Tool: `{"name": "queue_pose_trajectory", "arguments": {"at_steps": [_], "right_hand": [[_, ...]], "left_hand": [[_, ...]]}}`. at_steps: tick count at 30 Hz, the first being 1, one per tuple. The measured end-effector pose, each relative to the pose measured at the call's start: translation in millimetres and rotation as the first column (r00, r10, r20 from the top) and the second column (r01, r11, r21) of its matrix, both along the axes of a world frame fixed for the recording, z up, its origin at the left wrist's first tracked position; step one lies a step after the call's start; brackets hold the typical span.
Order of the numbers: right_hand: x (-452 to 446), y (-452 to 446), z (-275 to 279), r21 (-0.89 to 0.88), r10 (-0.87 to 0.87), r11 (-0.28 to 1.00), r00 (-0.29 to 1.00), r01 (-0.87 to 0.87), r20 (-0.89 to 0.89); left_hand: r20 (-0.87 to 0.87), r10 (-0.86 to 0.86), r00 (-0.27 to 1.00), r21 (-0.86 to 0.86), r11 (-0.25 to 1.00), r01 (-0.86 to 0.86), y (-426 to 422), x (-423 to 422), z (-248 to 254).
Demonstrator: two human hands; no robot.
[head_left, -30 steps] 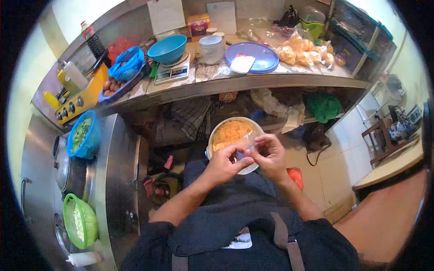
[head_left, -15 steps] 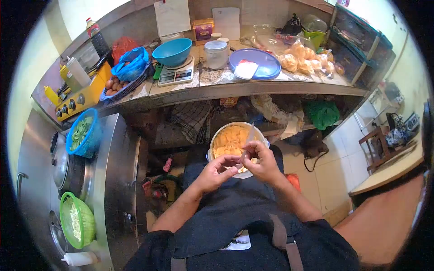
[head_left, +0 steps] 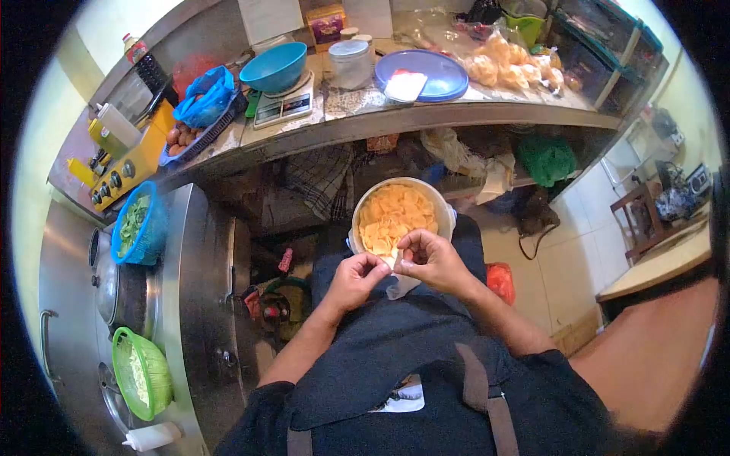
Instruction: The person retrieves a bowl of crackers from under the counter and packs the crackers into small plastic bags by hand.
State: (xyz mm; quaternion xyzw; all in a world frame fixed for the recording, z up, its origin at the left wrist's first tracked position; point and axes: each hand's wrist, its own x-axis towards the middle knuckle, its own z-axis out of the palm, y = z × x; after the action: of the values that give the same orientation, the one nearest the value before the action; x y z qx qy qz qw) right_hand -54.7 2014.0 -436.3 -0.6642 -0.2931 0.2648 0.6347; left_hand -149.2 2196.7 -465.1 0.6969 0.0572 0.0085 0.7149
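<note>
A small clear plastic bag (head_left: 401,286) hangs between my hands, over my lap. My left hand (head_left: 356,283) pinches its upper edge between thumb and forefinger. On the other side, my right hand (head_left: 432,264) is also closed in a pinch at the bag's top, its fingertips close to the left ones. Just beyond them, a white bucket (head_left: 449,222) sits between my legs, filled with thin yellow-orange chips (head_left: 397,216). My right fingers overlap the bucket's near rim. Whether a chip is also between the right fingertips is too small to tell.
The counter ahead holds a kitchen scale (head_left: 284,110) with a teal bowl (head_left: 274,67), a blue lid (head_left: 435,74) and bagged orange snacks (head_left: 508,62). At left, a blue basket (head_left: 154,228) and a green basket (head_left: 156,372) stand on steel. A red bag (head_left: 499,283) lies right of my legs.
The plastic bag, held upward by my right hand before, now hangs below my fingers. Both hands have shifted slightly toward me, uncovering more chips. The view has tilted a little.
</note>
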Motion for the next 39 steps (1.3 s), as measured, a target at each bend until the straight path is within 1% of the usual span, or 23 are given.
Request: {"name": "queue_pose_trajectory", "arguments": {"at_steps": [3,4,6,10,12,13,15,17,18,21,22,23,24,25,27,28,29,31,32,33,35,38,39], "right_hand": [[-4,5,-9,0.059,-0.028,0.998,1.000,0.028,-0.006],[-6,7,-13,0.075,-0.035,0.996,0.998,0.039,-0.050],[-10,12,-17,0.110,-0.044,0.992,0.990,0.059,-0.134],[-12,11,-14,0.144,-0.071,0.985,0.983,0.095,-0.167],[-14,10,-13,0.146,-0.068,0.985,0.985,0.091,-0.156],[-13,10,-12,0.108,-0.068,0.991,0.990,0.082,-0.127],[-13,9,-12,0.027,-0.063,0.997,0.996,0.065,-0.070],[-12,9,-6,-0.089,-0.062,0.993,0.976,0.082,0.207],[-12,9,-4,-0.143,-0.047,0.985,0.940,0.101,0.339],[-8,11,-18,-0.098,-0.062,0.985,0.816,0.143,0.575],[-6,11,-24,-0.106,-0.046,0.986,0.811,0.132,0.583],[-2,10,-30,-0.113,-0.031,0.986,0.805,0.121,0.592],[3,10,-36,-0.121,-0.015,0.987,0.798,0.110,0.602],[11,9,-44,-0.143,-0.007,0.987,0.897,0.078,0.443],[26,7,-53,-0.168,0.008,0.986,0.997,0.005,0.078],[37,6,-54,-0.126,0.055,0.989,0.985,-0.076,-0.166],[47,7,-52,-0.071,0.138,0.985,0.965,-0.157,-0.222],[73,15,-80,-0.164,0.157,0.971,0.982,-0.173,-0.110],[88,22,-95,-0.293,0.093,0.952,0.996,-0.090,-0.004],[101,30,-101,-0.368,0.045,0.930,0.991,0.006,0.130],[119,47,-104,-0.470,-0.012,0.856,0.919,0.213,0.394],[128,71,-103,-0.550,0.081,0.764,0.794,0.338,0.602],[131,80,-104,-0.607,0.136,0.726,0.797,0.324,0.589]], "left_hand": [[-0.039,-0.063,0.997,-0.303,0.952,0.048,-9,0,18],[-0.067,-0.106,0.992,-0.233,0.969,0.087,-8,-1,16],[-0.079,-0.112,0.991,-0.146,0.984,0.100,-6,-3,13],[-0.049,-0.067,0.997,0.116,0.991,0.072,-3,0,6],[0.038,0.018,0.999,0.395,0.918,-0.031,1,0,4],[0.091,0.048,0.995,0.521,0.849,-0.089,3,2,3],[0.245,0.164,0.956,0.550,0.788,-0.276,5,4,0],[0.373,0.225,0.900,0.611,0.670,-0.421,9,7,4],[0.307,0.292,0.906,0.567,0.708,-0.421,5,6,12],[-0.007,0.312,0.950,0.372,0.883,-0.287,5,6,10],[-0.091,0.241,0.966,0.144,0.963,-0.226,8,6,0],[-0.154,0.150,0.977,-0.097,0.981,-0.166,14,7,-19],[-0.191,0.047,0.980,-0.336,0.935,-0.111,16,7,-23],[-0.179,0.008,0.984,-0.527,0.843,-0.103,17,7,-26],[-0.137,-0.060,0.989,-0.831,0.550,-0.081,14,4,-20],[-0.169,-0.088,0.982,-0.863,0.494,-0.104,13,4,-23],[-0.181,-0.082,0.980,-0.843,0.527,-0.111,12,4,-24],[-0.204,-0.069,0.977,-0.796,0.593,-0.124,9,6,-25],[-0.190,-0.079,0.979,-0.779,0.619,-0.101,10,7,-24],[-0.178,-0.088,0.980,-0.761,0.644,-0.080,13,6,-23],[-0.156,-0.103,0.982,-0.722,0.690,-0.043,17,5,-22],[-0.190,-0.075,0.979,-0.689,0.720,-0.079,11,1,-20],[-0.170,-0.074,0.983,-0.680,0.730,-0.062,10,1,-21]]}}
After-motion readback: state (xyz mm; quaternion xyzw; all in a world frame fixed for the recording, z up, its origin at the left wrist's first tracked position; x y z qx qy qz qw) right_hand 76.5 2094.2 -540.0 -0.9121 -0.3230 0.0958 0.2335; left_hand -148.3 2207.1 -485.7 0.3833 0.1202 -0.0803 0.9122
